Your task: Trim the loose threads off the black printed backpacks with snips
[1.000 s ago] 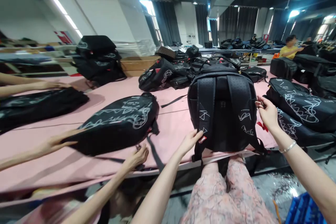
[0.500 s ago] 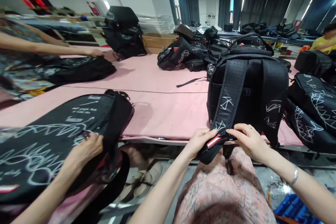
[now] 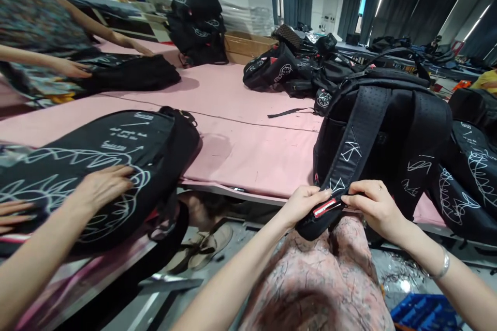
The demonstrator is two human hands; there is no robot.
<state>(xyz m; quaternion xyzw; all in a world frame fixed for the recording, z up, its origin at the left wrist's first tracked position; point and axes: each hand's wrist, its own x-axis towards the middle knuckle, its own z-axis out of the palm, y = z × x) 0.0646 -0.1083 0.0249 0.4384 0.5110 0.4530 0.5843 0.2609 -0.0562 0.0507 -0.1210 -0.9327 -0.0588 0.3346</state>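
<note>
Your bag (image 3: pixel 390 158) stands upright at the near edge of the worktop (image 3: pixel 248 155), and your left hand (image 3: pixel 305 206) is clamped on the low end of its strap (image 3: pixel 359 132), thumb beside the red label (image 3: pixel 324 208). Your right hand (image 3: pixel 376 207) has thumb and fingertip together at the strap's opposite edge, though you cannot tell what they pinch. For good control, hold the strap flat and taut with the left, and make small, gentle pulls with the right so the label does not pucker.
</note>
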